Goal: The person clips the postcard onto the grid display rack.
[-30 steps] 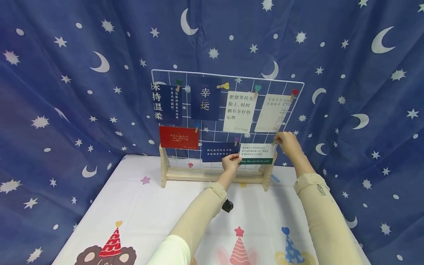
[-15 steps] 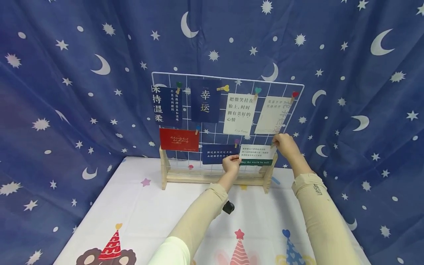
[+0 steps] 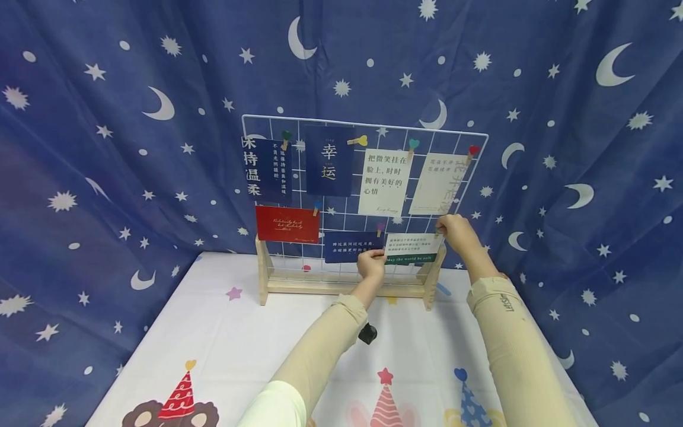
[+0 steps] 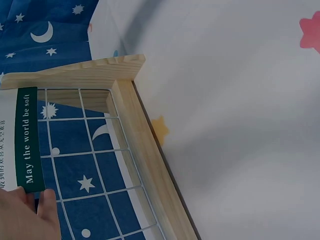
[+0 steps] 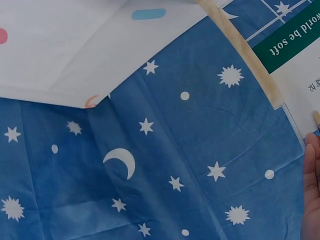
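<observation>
A white card with a green lower band point(image 3: 412, 245) lies against the lower right of a white wire grid point(image 3: 368, 124). My left hand point(image 3: 372, 265) pinches the card's left edge; in the left wrist view, thumb and fingers meet at the green band's end point(image 4: 29, 145). My right hand point(image 3: 459, 234) is at the card's upper right corner, gripping a small wooden clothespin point(image 5: 316, 118) there. Fingers hide most of this clothespin. Just left of the card hangs a navy card point(image 3: 341, 248) with a purple-topped clothespin point(image 3: 380, 229), partly behind my left hand.
Other cards hang on the grid by heart-topped clothespins, among them a red card point(image 3: 288, 225) and a white card point(image 3: 384, 182). A wooden stand point(image 3: 320, 287) holds the grid upright on the white printed tablecloth point(image 3: 224, 326). Behind is a blue star-patterned curtain point(image 3: 176, 59).
My right hand has shifted slightly left at the card's corner, and its fingers cover more of the clothespin. My left hand keeps its pinch on the card's left edge.
</observation>
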A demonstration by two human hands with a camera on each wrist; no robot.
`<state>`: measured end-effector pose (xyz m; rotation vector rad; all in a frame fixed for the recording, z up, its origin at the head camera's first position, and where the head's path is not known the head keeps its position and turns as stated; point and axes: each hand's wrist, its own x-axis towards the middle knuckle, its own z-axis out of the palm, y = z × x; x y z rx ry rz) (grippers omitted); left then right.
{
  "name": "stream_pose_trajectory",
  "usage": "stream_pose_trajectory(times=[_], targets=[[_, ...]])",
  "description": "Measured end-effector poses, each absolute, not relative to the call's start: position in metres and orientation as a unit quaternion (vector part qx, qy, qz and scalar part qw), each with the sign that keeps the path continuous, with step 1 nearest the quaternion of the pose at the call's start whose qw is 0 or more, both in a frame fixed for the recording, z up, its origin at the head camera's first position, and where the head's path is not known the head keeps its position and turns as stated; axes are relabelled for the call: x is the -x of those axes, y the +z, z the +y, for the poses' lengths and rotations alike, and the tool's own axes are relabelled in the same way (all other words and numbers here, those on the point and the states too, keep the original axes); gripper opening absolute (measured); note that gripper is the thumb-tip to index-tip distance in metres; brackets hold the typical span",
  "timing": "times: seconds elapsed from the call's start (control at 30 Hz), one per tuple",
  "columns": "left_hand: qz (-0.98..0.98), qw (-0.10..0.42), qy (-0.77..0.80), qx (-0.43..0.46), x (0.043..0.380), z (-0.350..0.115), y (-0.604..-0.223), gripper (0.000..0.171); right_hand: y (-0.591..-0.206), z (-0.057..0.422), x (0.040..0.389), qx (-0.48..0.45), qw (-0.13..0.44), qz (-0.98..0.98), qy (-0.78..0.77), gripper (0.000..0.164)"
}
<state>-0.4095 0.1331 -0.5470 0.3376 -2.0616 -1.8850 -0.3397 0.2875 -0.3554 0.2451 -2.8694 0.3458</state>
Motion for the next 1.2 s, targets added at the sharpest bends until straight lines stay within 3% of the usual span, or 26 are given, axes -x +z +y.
stream_pose_trajectory(times=[0.1, 0.17, 0.27, 0.47, 0.7, 0.93, 1.2], targets=[[-0.739, 0.129, -0.652, -0.114, 0.399, 0.125, -0.534, 0.008, -0.356, 0.286, 0.341, -0.085, 0.121, -0.983, 0.106, 0.017], [-0.731, 0.157, -0.655, -0.112, 0.395, 0.122, -0.531, 0.009, -0.356, 0.286, 0.342, -0.085, 0.121, -0.984, 0.099, 0.017], [-0.726, 0.129, -0.663, -0.128, 0.392, 0.118, -0.525, 0.009, -0.356, 0.286, 0.343, -0.083, 0.121, -0.985, 0.096, 0.019], [-0.713, 0.192, -0.661, -0.133, 0.434, 0.131, -0.591, 0.019, -0.356, 0.285, 0.34, -0.074, 0.125, -0.984, 0.099, 0.019], [-0.714, 0.082, -0.675, -0.169, 0.325, 0.097, -0.46, 0.011, -0.362, 0.288, 0.34, -0.07, 0.142, -0.982, 0.1, 0.019], [-0.731, 0.083, -0.659, -0.159, 0.323, 0.095, -0.466, 0.008, -0.368, 0.288, 0.34, -0.063, 0.159, -0.979, 0.112, 0.021], [-0.726, 0.044, -0.67, -0.151, 0.322, 0.093, -0.47, 0.007, -0.369, 0.295, 0.336, -0.07, 0.18, -0.979, 0.065, 0.021]])
